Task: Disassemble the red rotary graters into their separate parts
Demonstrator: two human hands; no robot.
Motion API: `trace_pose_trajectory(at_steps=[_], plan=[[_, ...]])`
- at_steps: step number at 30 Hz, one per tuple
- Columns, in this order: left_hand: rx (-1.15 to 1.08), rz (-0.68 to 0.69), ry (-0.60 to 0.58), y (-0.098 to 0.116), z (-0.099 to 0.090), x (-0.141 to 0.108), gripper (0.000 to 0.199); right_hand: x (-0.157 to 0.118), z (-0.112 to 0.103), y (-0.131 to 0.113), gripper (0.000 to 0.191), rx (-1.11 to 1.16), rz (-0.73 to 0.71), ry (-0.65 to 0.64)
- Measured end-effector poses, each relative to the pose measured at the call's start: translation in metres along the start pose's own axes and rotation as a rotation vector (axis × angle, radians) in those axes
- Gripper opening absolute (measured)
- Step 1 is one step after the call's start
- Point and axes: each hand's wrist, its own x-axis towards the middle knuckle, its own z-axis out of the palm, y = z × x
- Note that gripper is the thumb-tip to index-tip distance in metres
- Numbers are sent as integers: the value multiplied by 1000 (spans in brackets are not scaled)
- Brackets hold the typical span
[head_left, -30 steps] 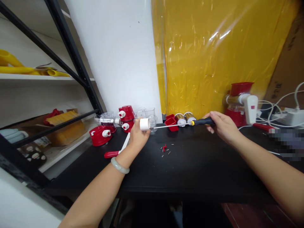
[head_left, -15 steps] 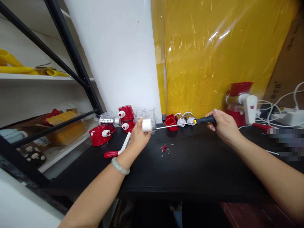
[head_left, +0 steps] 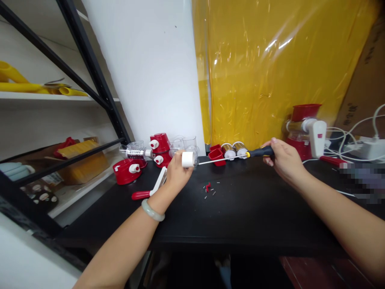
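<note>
Screwdriver (head_left: pixel 254 153), grasped by the right hand (head_left: pixel 282 158), spans above the tabletop's (head_left: pixel 240 216) middle; its tip meets a white cylinder (head_left: pixel 188 159) clutched by the left hand (head_left: pixel 178 170). Beside that wrist: one red-gripped crank (head_left: pixel 140 195). Below, at least four metal pins (head_left: pixel 214 193) surround one red clip (head_left: pixel 208 187). Toward the rear edge: two red containers (head_left: pixel 217 157), interiors unclear; two grater drums (head_left: pixel 229 154); three red bases (head_left: pixel 126 171) leftward.

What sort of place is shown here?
Probably a small workshop or storeroom. A black-framed shelving rack stands beside a black table bearing red plastic parts, and the right hand holds a black-and-yellow-handled screwdriver.
</note>
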Motion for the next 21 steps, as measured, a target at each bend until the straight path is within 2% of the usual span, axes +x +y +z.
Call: trace_pose_trajectory(at_steps=[21], plan=[[5, 64, 35, -2, 2, -1, 44, -2, 2, -3, 38, 37, 12, 30]])
